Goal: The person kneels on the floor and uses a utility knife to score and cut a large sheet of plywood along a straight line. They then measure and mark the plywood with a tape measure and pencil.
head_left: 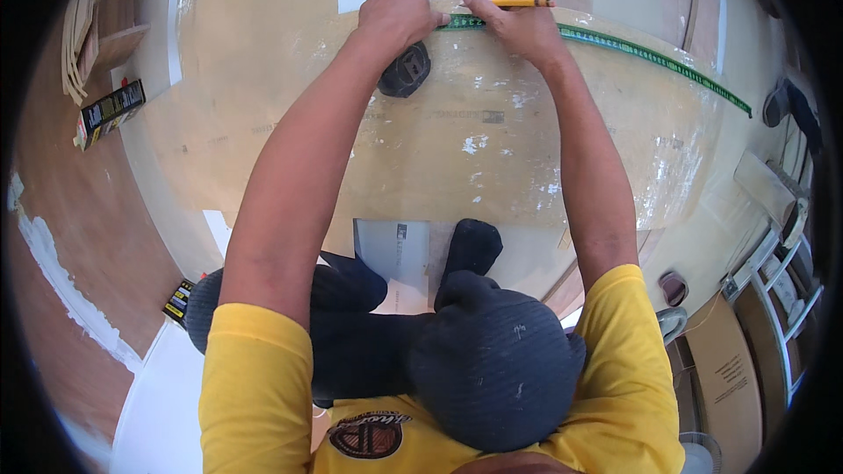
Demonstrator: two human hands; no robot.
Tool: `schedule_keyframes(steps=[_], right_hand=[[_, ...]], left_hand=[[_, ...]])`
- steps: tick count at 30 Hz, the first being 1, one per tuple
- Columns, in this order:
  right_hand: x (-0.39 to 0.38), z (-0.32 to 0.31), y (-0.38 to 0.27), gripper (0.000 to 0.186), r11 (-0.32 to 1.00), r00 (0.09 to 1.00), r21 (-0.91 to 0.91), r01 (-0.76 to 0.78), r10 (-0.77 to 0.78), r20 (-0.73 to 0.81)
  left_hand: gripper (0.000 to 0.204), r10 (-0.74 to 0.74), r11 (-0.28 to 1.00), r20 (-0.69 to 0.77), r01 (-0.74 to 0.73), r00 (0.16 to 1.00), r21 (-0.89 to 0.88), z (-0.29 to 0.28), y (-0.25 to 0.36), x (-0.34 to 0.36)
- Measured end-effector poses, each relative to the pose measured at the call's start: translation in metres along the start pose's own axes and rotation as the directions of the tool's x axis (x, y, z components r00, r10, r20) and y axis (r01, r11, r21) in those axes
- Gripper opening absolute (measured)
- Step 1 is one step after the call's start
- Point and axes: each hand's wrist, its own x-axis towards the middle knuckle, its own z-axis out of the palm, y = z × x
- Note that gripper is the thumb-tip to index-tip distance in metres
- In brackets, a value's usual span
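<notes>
A green tape measure blade (pixel 628 42) stretches over a worn tan board (pixel 457 158), from between my hands out to the far right. My left hand (pixel 397 16) is closed at the blade's left end, its thumb pressed against it. Just below that wrist is a dark rounded object (pixel 406 70), which looks like the tape's case; its link to the blade is hidden. My right hand (pixel 518 22) grips a yellow pencil (pixel 525 3) that points left, its fingers resting over the blade beside my left hand.
At the left lie black and yellow boxes (pixel 111 112) and stacked wood strips (pixel 92 31). My knee (pixel 496 360) and foot (pixel 474 246) are at the board's near edge. On the right are a metal ladder (pixel 786 290), cardboard (pixel 724 377) and a shoe (pixel 673 288).
</notes>
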Motion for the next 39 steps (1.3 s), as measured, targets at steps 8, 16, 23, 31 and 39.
schedule_keyframes(steps=[8,16,23,31,39], right_hand=[[-0.002,0.007,0.006,0.03,0.994,0.997,-0.103,-0.044,0.05,0.051],[0.0,0.005,0.005,0.029,0.985,0.997,-0.166,-0.033,0.045,0.068],[0.001,0.008,0.003,0.03,0.985,0.998,-0.165,-0.042,0.049,0.039],[-0.001,0.009,0.004,0.029,0.981,0.999,-0.196,-0.013,0.019,0.028],[0.003,0.01,0.013,0.03,0.956,0.997,-0.284,0.069,-0.06,0.039]], left_hand=[[0.048,0.011,1.0,-0.002,-0.011,1.0,-0.004,0.002,-0.002,0.003],[0.049,-0.008,0.999,0.069,0.006,0.998,0.035,-0.003,-0.002,0.007],[0.045,-0.015,1.0,0.077,0.015,0.997,-0.001,-0.008,0.001,0.004],[0.037,-0.041,0.998,0.038,0.043,0.998,-0.042,-0.009,0.005,0.002],[0.033,-0.052,0.996,0.022,0.054,0.998,-0.065,-0.011,0.006,0.002]])
